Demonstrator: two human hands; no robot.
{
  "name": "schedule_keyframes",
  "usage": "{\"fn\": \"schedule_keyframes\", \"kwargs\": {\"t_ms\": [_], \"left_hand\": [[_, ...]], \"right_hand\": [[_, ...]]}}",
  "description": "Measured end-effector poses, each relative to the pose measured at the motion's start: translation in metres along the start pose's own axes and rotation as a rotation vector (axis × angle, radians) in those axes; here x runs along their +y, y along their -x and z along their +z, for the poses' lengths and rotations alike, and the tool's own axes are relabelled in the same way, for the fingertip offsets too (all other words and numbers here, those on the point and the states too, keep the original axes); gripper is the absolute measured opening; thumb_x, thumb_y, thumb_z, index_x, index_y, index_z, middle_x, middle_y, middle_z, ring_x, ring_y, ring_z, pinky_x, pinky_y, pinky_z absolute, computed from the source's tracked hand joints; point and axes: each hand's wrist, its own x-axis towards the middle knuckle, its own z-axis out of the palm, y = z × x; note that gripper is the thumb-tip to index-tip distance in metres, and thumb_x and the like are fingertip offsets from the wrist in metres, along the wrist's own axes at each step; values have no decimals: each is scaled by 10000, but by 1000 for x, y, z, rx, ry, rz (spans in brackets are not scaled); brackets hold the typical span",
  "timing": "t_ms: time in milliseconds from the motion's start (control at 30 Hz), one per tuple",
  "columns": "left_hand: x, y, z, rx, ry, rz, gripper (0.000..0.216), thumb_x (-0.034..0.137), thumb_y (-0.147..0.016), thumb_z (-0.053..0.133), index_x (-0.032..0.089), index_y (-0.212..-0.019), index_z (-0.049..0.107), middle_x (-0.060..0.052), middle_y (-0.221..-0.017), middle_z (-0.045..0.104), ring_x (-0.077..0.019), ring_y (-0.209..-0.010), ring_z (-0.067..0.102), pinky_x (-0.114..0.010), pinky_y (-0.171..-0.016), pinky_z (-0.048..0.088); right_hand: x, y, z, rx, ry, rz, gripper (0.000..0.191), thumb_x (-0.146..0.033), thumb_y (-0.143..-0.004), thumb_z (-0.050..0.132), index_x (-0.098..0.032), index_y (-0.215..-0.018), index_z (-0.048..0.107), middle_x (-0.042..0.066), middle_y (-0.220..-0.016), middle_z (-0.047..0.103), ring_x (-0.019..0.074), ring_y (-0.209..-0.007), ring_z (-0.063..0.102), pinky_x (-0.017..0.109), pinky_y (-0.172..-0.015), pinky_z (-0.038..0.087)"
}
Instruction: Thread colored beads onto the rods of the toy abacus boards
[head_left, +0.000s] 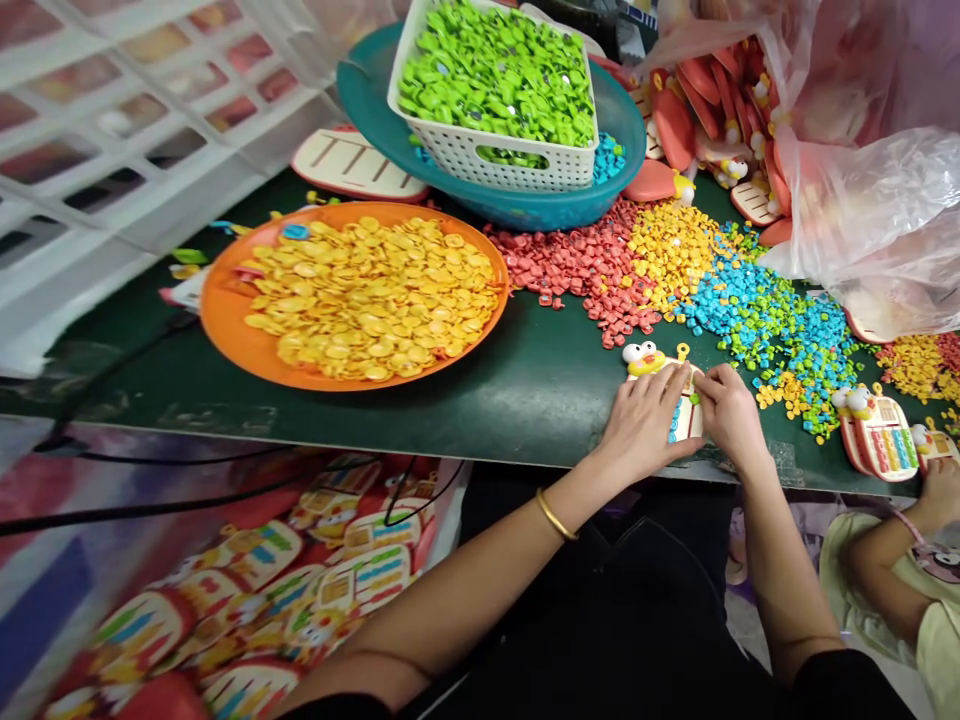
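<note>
A cream toy piano (686, 424) with a yellow-beaked, big-eyed duck head (642, 358) lies at the table's front edge. Across its face rests my left hand (646, 418), fingers stretched and close together, thumb by the lower edge, holding it steady. Small blue pieces show on the toy beside those fingers. My right hand (731, 418) is closed, with thumb and index fingertips pressed at the toy's right side. A small green key piece (694, 398) shows at these fingertips; whether it is seated cannot be seen. My left hand covers much of the toy.
Left stands an orange basin (225, 340) of yellow pieces. Behind are a teal basin (360, 90) and a white basket (495, 152) of green pieces. Loose red pieces (570, 255) and blue pieces (720, 295) cover the table. Another person's hand (941, 490) is at right.
</note>
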Motion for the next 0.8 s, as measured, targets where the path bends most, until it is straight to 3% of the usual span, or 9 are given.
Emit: {"fn": "schedule_keyframes", "kwargs": {"t_ms": [67,167,233,333,400,467,633,800], "left_hand": [[2,-3,-1,-12,-23,-7,895,591,-765,730,220,-1502,381,-150,-1505,443,-347,-1271,476,-458,-1002,372],[0,-3,0,-19,-34,42,714,598,-759,744,281,-1371,557,-100,-1483,487,-338,-1218,490,-478,-991,352],[-3,-1,2,0,-23,80,590,591,-776,736,298,-1278,635,-67,-1459,524,-326,-1201,493,-481,-997,336],[-6,3,5,28,18,75,599,585,-774,745,286,-1280,629,-63,-1443,548,-312,-1195,499,-474,-1016,323],[-6,3,5,23,53,52,714,583,-750,766,252,-1350,565,-80,-1439,552,-306,-1199,504,-460,-1014,327],[-5,2,3,14,77,28,822,580,-734,778,226,-1417,489,-92,-1432,554,-301,-1200,508,-447,-1006,336],[-2,-3,0,-2,27,21,900,587,-730,773,267,-1490,409,-101,-1479,494,-321,-1219,496,-462,-1001,352],[-6,-2,3,4,3,88,662,585,-730,776,314,-1315,625,-74,-1480,503,-339,-1182,511,-497,-984,373]], "right_hand": [[8,-2,-5,19,-49,9,264,-270,-922,512,-237,-960,771,60,-908,641,189,-855,596,323,-798,495],[26,-12,-8,295,15,196,279,-346,-891,559,-165,-922,769,100,-900,666,209,-797,604,371,-795,496],[34,-20,-6,385,68,295,300,-365,-863,585,-127,-887,765,124,-876,676,222,-772,599,397,-796,489],[35,-26,3,292,-110,315,299,-388,-839,608,-137,-886,763,101,-839,699,215,-756,614,379,-764,499],[27,-23,10,224,-278,279,298,-414,-835,621,-161,-897,765,77,-848,703,202,-770,628,355,-747,510],[16,-15,16,220,-307,215,269,-408,-840,626,-187,-881,773,68,-890,683,198,-827,626,350,-773,512],[14,3,11,161,-192,64,232,-355,-894,586,-232,-896,782,59,-929,633,188,-864,607,339,-776,503],[53,-6,-11,506,216,245,318,-414,-907,559,-175,-928,769,126,-907,679,267,-903,566,429,-842,448]]}}
